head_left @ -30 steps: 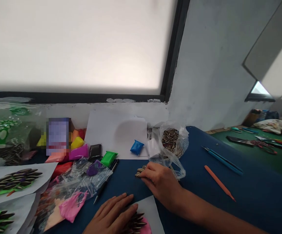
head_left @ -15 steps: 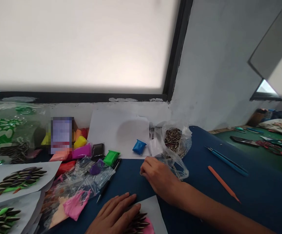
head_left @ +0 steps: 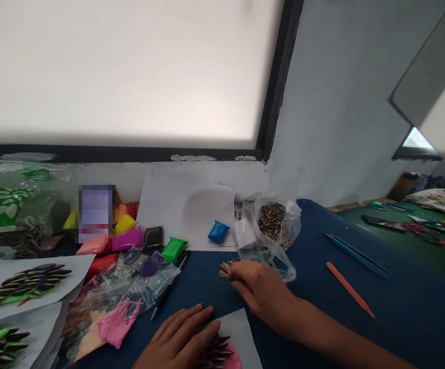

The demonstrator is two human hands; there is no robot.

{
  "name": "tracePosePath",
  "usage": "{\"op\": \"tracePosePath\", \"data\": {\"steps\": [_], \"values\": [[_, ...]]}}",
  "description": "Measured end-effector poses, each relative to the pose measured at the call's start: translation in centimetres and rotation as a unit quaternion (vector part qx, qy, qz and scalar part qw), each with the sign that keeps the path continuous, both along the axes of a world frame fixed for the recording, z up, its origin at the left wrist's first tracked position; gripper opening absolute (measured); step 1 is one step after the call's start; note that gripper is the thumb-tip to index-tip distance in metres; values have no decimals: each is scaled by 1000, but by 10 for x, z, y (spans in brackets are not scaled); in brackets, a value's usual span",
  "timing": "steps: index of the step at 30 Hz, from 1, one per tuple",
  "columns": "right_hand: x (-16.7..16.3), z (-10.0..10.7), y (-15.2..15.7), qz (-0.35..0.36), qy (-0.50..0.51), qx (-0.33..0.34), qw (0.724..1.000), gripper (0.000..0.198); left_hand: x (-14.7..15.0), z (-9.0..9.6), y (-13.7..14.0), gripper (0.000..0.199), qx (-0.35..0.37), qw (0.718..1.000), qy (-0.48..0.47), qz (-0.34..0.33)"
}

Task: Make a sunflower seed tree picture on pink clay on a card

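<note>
My left hand (head_left: 178, 335) lies flat with fingers stretched out, over the left side of a white paper sheet (head_left: 241, 333). On that sheet, striped sunflower seeds (head_left: 219, 350) are set in pink clay (head_left: 233, 357), partly under my fingers. My right hand (head_left: 259, 287) is at a small pile of sunflower seeds (head_left: 225, 267) on the blue table, fingers bent and pinched together at its right edge. What the fingertips hold is hidden. Just behind stands a clear plastic bag (head_left: 291, 230) with more seeds inside.
Coloured clay packets, among them green (head_left: 175, 249) and blue (head_left: 218, 232), lie toward the wall. A black pen (head_left: 168, 287) and opened wrappers with pink clay (head_left: 118, 324) are left. Finished seed pictures (head_left: 30, 282) sit far left. An orange tool (head_left: 350, 289) and blue tweezers (head_left: 357, 254) lie right.
My right hand has shifted slightly right and toward me, uncovering the small seed pile on the table. My left hand stays on the sheet.
</note>
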State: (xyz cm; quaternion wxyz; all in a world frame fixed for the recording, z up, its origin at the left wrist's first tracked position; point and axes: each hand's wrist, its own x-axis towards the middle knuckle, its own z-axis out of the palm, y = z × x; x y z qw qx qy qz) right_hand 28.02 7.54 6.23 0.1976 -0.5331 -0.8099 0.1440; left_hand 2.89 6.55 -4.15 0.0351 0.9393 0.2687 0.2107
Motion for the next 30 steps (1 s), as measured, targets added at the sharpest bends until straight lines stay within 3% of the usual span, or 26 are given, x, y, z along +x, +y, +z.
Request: {"op": "tracePosePath", "data": {"steps": [7,13,19,22,25,30], "values": [[-5,-5,-18,33,103,4,994,10,0,1,-6,91,-22,1000,-3,10],[0,-12,-28,24,30,22,999,12,-1,5,-5,75,-17,1000,-5,-1],[6,-19,-31,14,-9,72,997,17,-2,13,-4,89,-36,999,11,-8],[7,-18,-34,22,47,102,993,18,-5,31,-7,87,-68,997,-6,-42],[5,-12,-42,20,144,88,985,16,-5,44,-12,81,-86,995,-44,-39],[0,-8,-58,16,195,64,979,17,2,29,-15,83,-34,999,-42,7]]}}
